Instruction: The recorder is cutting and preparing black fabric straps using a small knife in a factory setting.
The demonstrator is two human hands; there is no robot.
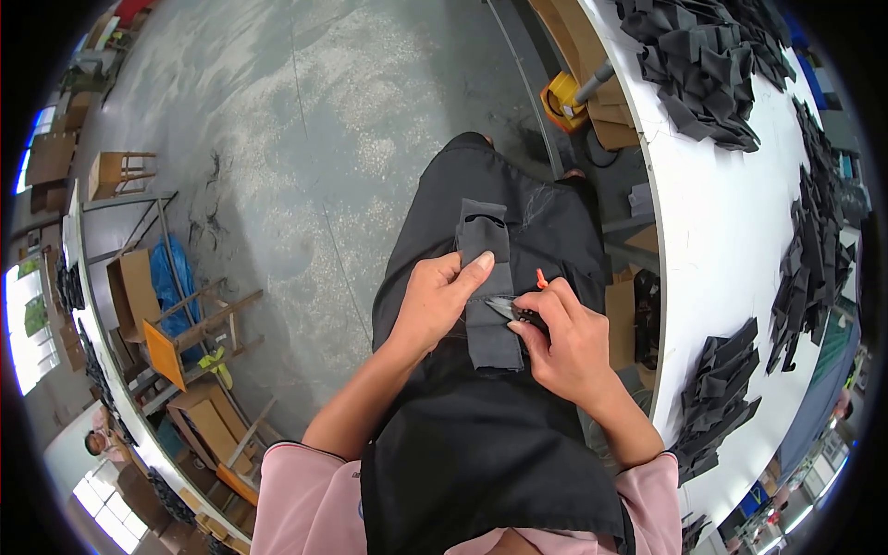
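Note:
Over my lap, on a black apron (462, 444), lies a dark grey fabric strip (493, 342) with a slit-like opening near its far end. My left hand (435, 298) pinches the strip's middle, thumb on top. In my right hand (571, 344) is a pair of thread snips (500, 307), their metal blades resting at a crosswise seam on the strip. A small orange piece (541, 277) sticks out beyond my right fingers. The snips' handles are mostly hidden by those fingers.
On my right runs a white table (684, 240) bearing heaps of dark fabric pieces (708, 74) and a nearer stack (720, 398). Cardboard boxes and a yellow object (562, 102) sit beneath it. Wooden stools (180, 347) and another table stand at left.

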